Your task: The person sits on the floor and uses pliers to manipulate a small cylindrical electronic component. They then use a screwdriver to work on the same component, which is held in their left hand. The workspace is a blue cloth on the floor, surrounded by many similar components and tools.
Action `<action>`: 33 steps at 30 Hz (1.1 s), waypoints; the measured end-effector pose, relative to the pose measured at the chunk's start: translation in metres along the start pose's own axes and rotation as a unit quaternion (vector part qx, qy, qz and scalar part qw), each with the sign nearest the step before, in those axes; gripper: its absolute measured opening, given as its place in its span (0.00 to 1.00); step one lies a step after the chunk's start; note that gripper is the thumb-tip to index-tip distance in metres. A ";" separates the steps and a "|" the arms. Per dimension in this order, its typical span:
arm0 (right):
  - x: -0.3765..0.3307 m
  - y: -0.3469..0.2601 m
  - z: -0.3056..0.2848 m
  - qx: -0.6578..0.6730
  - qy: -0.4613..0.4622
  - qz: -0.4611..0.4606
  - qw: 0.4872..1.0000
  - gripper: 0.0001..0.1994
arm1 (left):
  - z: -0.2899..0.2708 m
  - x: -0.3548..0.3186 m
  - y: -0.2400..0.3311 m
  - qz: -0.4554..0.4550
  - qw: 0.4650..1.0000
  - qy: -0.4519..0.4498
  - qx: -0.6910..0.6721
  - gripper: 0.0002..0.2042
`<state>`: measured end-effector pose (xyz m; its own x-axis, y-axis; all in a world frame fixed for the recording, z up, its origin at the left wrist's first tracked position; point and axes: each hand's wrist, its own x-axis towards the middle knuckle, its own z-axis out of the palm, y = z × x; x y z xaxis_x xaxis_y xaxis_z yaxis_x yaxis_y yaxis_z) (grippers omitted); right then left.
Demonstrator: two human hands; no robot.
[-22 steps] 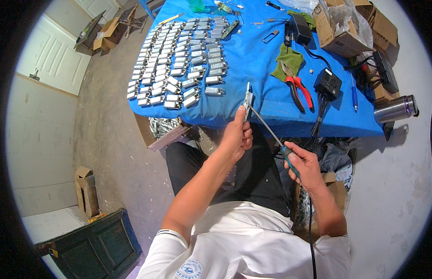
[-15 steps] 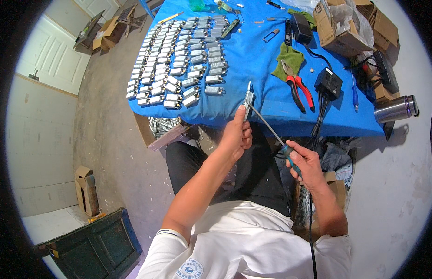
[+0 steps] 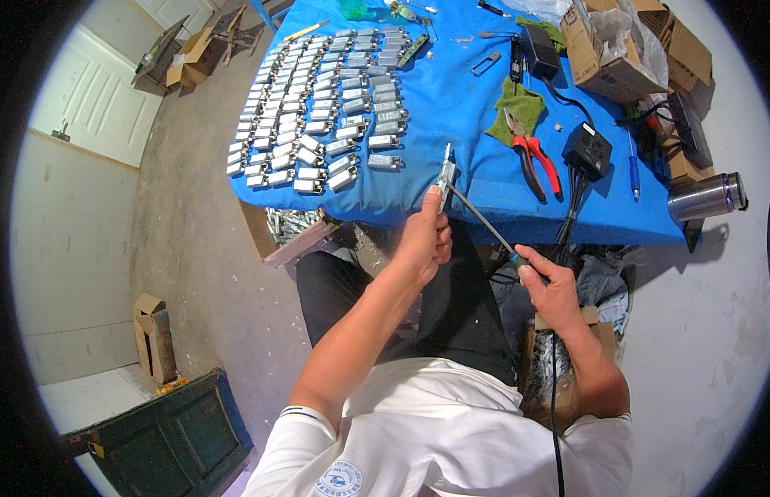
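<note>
My left hand (image 3: 422, 238) is closed round a slim silver metal piece (image 3: 446, 176), which points up and away just past the table's near edge. A thin prong stands out at its far end. My right hand (image 3: 552, 288) grips a screwdriver (image 3: 484, 219) by its blue-and-dark handle, now mostly covered by the fingers. The shaft slants up to the left, and its tip meets the right side of the metal piece; the exact contact is too small to tell. Left of my hands, many small silver rectangular metal cases (image 3: 321, 104) lie in rows on the blue-covered table (image 3: 451, 99).
Red-and-black pliers (image 3: 537, 162) rest partly on a green cloth (image 3: 526, 103). A black adapter (image 3: 585, 151) with cables, a blue pen (image 3: 633, 170) and a steel flask (image 3: 706, 195) lie farther right. Cardboard boxes (image 3: 604, 62) stand at the back right. Below the table is a box of metal parts (image 3: 292, 225).
My right hand has shifted slightly up and right, and its fingers now cover more of the screwdriver handle. The metal piece and my left hand stay nearly in place.
</note>
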<state>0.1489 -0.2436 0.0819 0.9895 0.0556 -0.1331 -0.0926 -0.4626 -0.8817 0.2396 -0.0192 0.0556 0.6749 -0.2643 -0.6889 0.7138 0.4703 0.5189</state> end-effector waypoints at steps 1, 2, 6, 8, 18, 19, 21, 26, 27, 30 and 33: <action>0.000 0.003 0.003 -0.075 0.023 -0.065 0.995 0.18 | 0.001 -0.001 0.000 0.001 1.000 0.003 0.001 0.26; -0.001 0.006 0.007 -0.149 0.046 -0.130 0.979 0.17 | 0.001 -0.002 -0.001 0.003 1.000 0.006 0.001 0.26; -0.002 0.029 0.015 -0.214 0.067 -0.180 0.958 0.18 | 0.002 0.002 0.000 -0.001 1.000 -0.009 -0.004 0.24; 0.000 0.029 0.014 -0.014 0.011 -0.072 0.997 0.19 | 0.002 0.002 -0.002 0.005 1.000 -0.006 -0.014 0.24; -0.022 -0.004 -0.002 0.242 -0.051 0.181 0.952 0.21 | 0.002 0.002 -0.004 0.004 1.000 0.008 -0.024 0.22; -0.021 -0.005 -0.001 0.241 -0.051 0.180 0.952 0.21 | 0.002 0.000 -0.005 0.008 1.000 0.007 -0.024 0.22; -0.019 -0.006 0.001 0.240 -0.051 0.177 0.953 0.21 | 0.002 -0.001 -0.005 0.009 1.000 0.004 -0.023 0.23; -0.015 -0.002 0.004 0.233 -0.050 0.161 0.958 0.21 | 0.004 -0.002 -0.004 0.001 1.000 0.006 -0.018 0.25; -0.014 -0.003 0.004 0.233 -0.047 0.157 0.958 0.21 | 0.004 -0.001 -0.004 0.004 1.000 0.013 -0.016 0.25; -0.012 -0.006 0.004 0.240 -0.053 0.174 0.954 0.21 | 0.005 0.003 -0.003 0.013 1.000 0.023 -0.010 0.25; -0.010 -0.009 0.004 0.285 -0.055 0.205 0.935 0.21 | 0.004 0.003 -0.004 0.021 1.000 0.008 -0.010 0.26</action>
<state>0.1391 -0.2366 0.0898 0.8434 0.0829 -0.5308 -0.5365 0.0791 -0.8402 0.2394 -0.0257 0.0532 0.7003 -0.2308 -0.6755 0.6816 0.4973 0.5368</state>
